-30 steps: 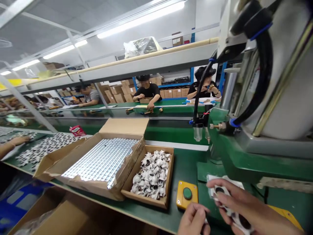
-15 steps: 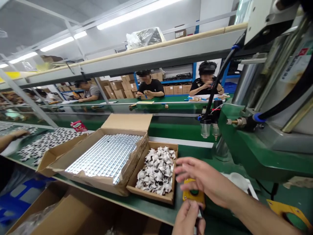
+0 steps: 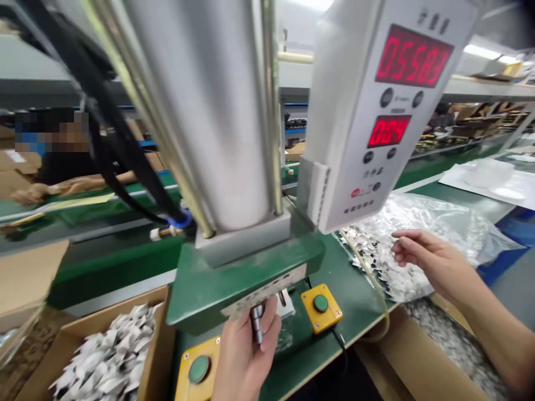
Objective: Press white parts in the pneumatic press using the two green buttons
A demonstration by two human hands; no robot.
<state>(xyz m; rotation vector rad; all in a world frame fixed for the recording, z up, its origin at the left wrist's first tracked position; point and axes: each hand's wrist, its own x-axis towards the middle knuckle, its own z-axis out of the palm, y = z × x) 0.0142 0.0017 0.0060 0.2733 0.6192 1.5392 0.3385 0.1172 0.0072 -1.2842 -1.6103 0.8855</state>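
My left hand [image 3: 248,351] is closed around a short, shiny metal cylinder [image 3: 256,326], under the front edge of a green press head [image 3: 251,278]. Off to the right, my right hand [image 3: 434,264] hovers at a clear plastic bag [image 3: 455,223] with many small white pointed parts [image 3: 371,253]. Its fingers are loosely bent and somewhat apart, with nothing visible in them. One yellow button box [image 3: 321,308] with a green button sits to the right of my left hand; another yellow button box [image 3: 198,370] is to its left.
A cardboard box [image 3: 161,356] of white parts stands at lower left. The press cylinder [image 3: 225,122] and a counter box [image 3: 355,128] with red digits rise in front. A hose [image 3: 378,289] crosses the table edge. A co-worker [image 3: 62,161] sits across the line.
The view has swung right to the press. My right hand has moved from beside the box of white parts to the plastic bag. My left hand still holds the metal cylinder, now under the press head.
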